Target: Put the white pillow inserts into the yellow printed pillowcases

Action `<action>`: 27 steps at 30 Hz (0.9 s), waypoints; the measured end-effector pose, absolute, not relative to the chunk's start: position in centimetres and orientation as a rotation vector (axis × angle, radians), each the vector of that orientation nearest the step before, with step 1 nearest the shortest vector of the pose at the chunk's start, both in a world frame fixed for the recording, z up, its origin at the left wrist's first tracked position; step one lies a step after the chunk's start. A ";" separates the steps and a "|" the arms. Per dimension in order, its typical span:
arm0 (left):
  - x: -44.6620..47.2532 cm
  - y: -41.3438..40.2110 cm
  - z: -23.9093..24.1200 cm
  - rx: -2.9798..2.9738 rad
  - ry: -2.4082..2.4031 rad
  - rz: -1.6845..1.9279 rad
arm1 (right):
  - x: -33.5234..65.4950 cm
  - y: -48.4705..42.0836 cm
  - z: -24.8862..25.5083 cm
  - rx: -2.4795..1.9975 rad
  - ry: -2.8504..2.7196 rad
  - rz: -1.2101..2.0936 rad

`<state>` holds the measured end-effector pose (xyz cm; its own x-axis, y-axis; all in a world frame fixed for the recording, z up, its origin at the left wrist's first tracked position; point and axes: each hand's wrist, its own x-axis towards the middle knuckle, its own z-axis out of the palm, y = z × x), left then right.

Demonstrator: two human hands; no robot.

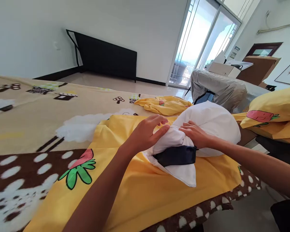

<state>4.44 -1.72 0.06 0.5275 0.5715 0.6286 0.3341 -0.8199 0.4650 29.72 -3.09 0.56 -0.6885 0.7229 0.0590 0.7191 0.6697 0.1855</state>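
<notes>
A white pillow [212,129] with a dark navy band [176,156] lies bunched on a yellow cloth [140,199] printed with a red fruit and green leaves. My right hand [195,133] grips the pillow's folded middle, its fingers curled into the white fabric. At the pillow's left end is my left hand [147,132], thumb and fingers apart and curved. Its thumb rests along the white fabric, and the fingertips are partly turned out of sight. A pointed white corner sticks out toward me below the band.
Under the cloth spreads a beige and brown patterned blanket [45,119]. Another yellow cloth [166,105] lies crumpled beyond the pillow. At right sits a yellow printed pillow [277,106]. Farther back are a plastic-covered piece of furniture [217,87], cardboard boxes [258,69] and a black folded frame [106,54].
</notes>
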 end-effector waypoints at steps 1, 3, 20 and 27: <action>4.2 -1.6 0.0 2.458 0.784 1.249 | 30.0 -3.3 1.2 1.239 2.853 0.324; 3.8 -1.2 -0.2 2.526 0.975 1.231 | 30.5 -3.3 2.8 1.245 2.866 0.353; 3.3 4.5 -10.0 2.597 1.589 0.311 | 27.9 1.6 5.8 1.384 2.823 0.326; 1.2 7.5 -12.6 2.441 1.703 0.403 | 24.9 5.5 -1.1 1.367 2.674 0.155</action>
